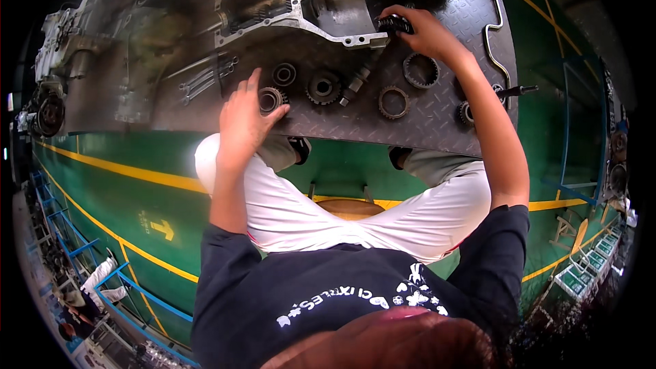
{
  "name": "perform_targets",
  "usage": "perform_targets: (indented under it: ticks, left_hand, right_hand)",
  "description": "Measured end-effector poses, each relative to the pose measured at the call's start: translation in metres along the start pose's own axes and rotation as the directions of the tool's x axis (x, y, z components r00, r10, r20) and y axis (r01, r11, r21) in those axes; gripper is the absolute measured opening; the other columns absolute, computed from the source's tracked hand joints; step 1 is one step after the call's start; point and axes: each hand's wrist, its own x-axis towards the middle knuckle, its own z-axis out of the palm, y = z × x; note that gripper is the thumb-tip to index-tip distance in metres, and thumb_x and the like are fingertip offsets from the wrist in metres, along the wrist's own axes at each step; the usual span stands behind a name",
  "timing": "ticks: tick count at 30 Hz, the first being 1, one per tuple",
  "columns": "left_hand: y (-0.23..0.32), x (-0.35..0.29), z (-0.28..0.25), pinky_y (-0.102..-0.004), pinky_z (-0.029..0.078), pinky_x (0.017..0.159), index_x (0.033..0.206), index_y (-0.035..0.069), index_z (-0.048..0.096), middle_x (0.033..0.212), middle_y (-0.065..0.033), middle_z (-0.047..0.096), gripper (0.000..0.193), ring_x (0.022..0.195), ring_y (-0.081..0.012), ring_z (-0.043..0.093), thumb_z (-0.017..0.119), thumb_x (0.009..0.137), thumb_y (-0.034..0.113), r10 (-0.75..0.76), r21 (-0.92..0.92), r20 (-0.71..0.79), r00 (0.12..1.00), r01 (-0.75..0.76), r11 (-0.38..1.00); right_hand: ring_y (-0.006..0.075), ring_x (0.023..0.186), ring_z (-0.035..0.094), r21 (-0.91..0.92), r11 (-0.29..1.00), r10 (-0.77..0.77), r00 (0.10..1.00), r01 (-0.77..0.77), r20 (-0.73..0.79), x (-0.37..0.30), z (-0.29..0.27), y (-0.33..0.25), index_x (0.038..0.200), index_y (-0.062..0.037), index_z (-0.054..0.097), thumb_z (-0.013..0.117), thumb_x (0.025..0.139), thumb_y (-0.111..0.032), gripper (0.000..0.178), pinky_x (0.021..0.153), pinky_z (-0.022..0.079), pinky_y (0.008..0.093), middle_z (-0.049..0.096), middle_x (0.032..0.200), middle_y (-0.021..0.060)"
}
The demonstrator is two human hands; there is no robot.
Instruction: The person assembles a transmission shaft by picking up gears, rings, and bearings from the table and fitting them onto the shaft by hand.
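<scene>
Gripping a dark toothed gear (395,24), the right hand (421,30) has its fingers closed round it at the far edge of the metal plate (437,119), just beside the corner of a pale cast housing (287,7) that lies open-side up. The left hand (242,119) rests at the near edge of the plate, fingers together and thumb spread, touching a small gear (270,100) with its thumb side; whether it actually grasps that gear cannot be told.

Between the hands lie more parts in a loose row: a bearing ring (283,74), a larger gear (323,87), a short splined shaft (355,83), a thin toothed ring (393,102) and a wider toothed ring (419,70) just under the right wrist. The right forearm crosses over another small gear (466,113) and a dark-handled tool (516,90). A bent steel rod (493,34) lies near the plate's right side, and a set of wrenches (205,80) sits left of the left hand.

The plate is grey tread-pattern steel at knee level before the seated person, who wears pale trousers. Beneath is a green floor (130,198) with yellow lines and an arrow (162,229); blue railings (82,253) run along the lower left.
</scene>
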Motion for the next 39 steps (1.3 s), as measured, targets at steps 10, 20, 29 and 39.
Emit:
perform_targets:
  ticks: [10,20,29,39]
  left_hand:
    - [0.104,0.001,0.038,-0.0438,0.052,0.091,0.142,0.013,0.058,0.106,-0.0131,0.067,0.052,0.104,-0.0327,0.064,0.073,0.094,0.024,0.383,-0.166,-0.277,0.881,-0.436,0.884]
    - [0.131,0.03,0.085,-0.0447,0.049,0.089,0.131,0.006,0.062,0.105,-0.0161,0.065,0.052,0.098,-0.0359,0.063,0.078,0.086,0.027,0.343,-0.075,-0.363,0.866,-0.394,0.916]
    - [0.15,0.0,0.042,-0.0464,0.056,0.072,0.124,0.009,0.062,0.105,-0.017,0.06,0.04,0.083,-0.0402,0.067,0.075,0.087,0.019,0.234,-0.565,-0.228,0.945,-0.323,0.759]
    - [0.143,-0.014,0.066,-0.03,0.046,0.073,0.118,0.0,0.066,0.094,-0.0085,0.056,0.029,0.078,-0.0168,0.052,0.071,0.097,0.02,0.164,-0.828,-0.106,0.981,-0.179,0.532]
  right_hand:
    - [0.0328,0.108,0.074,0.023,0.997,0.081,0.929,-0.078,-0.36,-0.047,0.02,-0.012,0.131,-0.0106,0.069,0.07,0.09,-0.001,0.041,0.092,0.055,0.0384,0.075,0.112,0.0194]
    - [0.0328,0.115,0.071,-0.032,0.997,-0.068,0.739,0.063,-0.67,-0.085,0.008,-0.072,0.126,-0.0104,0.072,0.072,0.088,0.003,0.04,0.095,0.057,0.0374,0.074,0.125,0.0113]
    - [0.028,0.119,0.072,-0.046,0.991,-0.112,0.611,0.123,-0.784,-0.121,-0.005,-0.096,0.125,-0.0061,0.074,0.075,0.085,0.01,0.043,0.099,0.057,0.0356,0.074,0.13,0.0104]
    - [0.0214,0.109,0.074,-0.087,0.981,-0.179,0.622,0.175,-0.763,-0.12,0.026,-0.091,0.121,-0.0139,0.079,0.071,0.086,0.014,0.046,0.089,0.062,0.0312,0.068,0.135,0.0086]
